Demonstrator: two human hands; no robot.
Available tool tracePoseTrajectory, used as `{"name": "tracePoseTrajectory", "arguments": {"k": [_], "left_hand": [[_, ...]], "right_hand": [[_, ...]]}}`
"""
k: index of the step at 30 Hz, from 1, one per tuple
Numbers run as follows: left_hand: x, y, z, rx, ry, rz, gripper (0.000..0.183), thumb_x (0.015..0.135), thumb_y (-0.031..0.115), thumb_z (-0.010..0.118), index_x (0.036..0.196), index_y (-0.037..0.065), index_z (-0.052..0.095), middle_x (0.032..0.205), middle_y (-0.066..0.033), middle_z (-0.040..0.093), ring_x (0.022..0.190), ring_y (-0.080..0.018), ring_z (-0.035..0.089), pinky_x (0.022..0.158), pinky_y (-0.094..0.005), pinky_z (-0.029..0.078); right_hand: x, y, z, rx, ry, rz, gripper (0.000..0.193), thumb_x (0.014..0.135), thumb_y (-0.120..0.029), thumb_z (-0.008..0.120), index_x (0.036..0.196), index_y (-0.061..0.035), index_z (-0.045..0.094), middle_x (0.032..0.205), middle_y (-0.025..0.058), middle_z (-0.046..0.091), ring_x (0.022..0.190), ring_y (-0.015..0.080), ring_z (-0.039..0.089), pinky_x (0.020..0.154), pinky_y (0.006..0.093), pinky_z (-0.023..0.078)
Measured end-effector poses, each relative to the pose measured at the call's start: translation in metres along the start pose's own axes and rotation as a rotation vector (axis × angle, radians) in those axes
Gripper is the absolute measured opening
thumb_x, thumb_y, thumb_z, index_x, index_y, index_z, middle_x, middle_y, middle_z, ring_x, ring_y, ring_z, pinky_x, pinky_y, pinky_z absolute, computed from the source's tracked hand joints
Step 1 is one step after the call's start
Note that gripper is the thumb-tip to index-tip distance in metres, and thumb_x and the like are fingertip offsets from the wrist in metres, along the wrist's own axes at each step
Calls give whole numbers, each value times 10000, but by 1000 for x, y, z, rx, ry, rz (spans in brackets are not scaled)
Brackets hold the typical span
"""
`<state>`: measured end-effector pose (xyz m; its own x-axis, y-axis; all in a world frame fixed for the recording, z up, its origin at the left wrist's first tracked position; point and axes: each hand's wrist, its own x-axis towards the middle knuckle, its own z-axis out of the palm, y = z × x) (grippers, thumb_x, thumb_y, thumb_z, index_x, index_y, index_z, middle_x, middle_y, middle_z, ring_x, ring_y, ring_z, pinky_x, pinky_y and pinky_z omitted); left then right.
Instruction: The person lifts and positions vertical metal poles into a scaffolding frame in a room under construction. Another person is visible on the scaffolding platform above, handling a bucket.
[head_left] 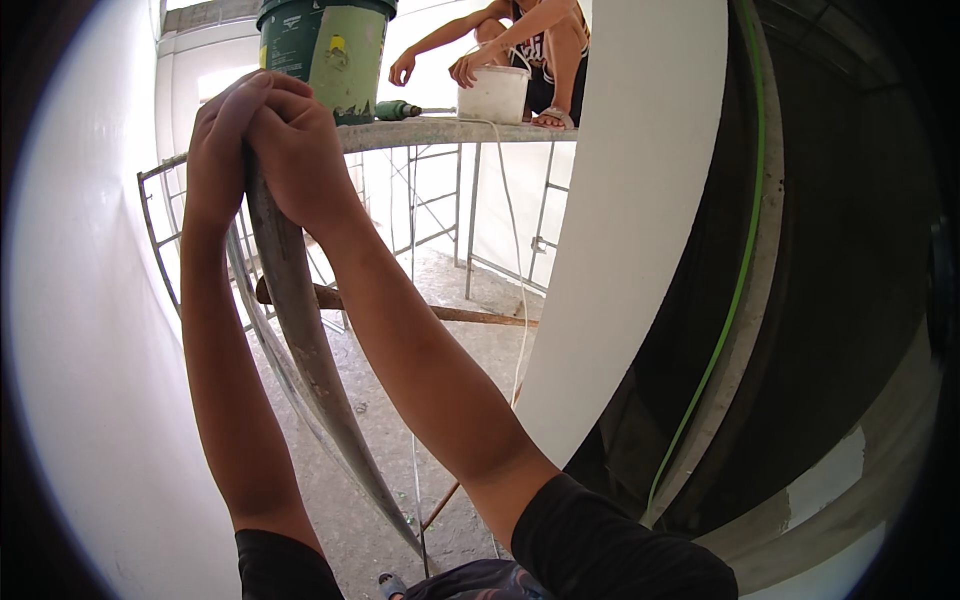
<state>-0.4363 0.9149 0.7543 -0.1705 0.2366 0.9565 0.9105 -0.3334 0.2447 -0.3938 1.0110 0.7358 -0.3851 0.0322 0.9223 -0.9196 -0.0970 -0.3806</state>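
Here the left hand [217,140] and right hand [300,150] meet over the upper part of a long grey pole [290,262], by the green bucket [325,60]; whether they're clenching it, I can't tell. Careful: a forward slip could knock that bucket off the platform [450,133]!

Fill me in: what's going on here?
The person's left hand and right hand are together over the upper end of a long grey bar. Beyond them, a green bucket stands on a raised platform. A co-worker squats there, one hand at a whitish bucket; a green tool lies between the buckets.
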Motion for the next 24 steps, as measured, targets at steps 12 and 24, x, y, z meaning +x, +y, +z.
{"name": "tracePoseTrajectory", "arguments": {"k": [12,24], "left_hand": [[-1,3,2,-13,10,16,418,967,296,419,975,-14,698,893,-102,681,848,-169,626,844,-286,468],[1,-2,0,-21,10,17,410,965,307,435,981,2,709,916,-99,689,859,-171,628,855,-278,464]], "right_hand": [[0,2,-4,-47,-18,-8,244,959,-204,565,939,-4,703,795,-15,641,744,34,567,657,207,454],[-2,-6,1,-19,15,7,226,920,-143,542,862,13,696,763,41,651,713,86,590,649,248,482]]}}
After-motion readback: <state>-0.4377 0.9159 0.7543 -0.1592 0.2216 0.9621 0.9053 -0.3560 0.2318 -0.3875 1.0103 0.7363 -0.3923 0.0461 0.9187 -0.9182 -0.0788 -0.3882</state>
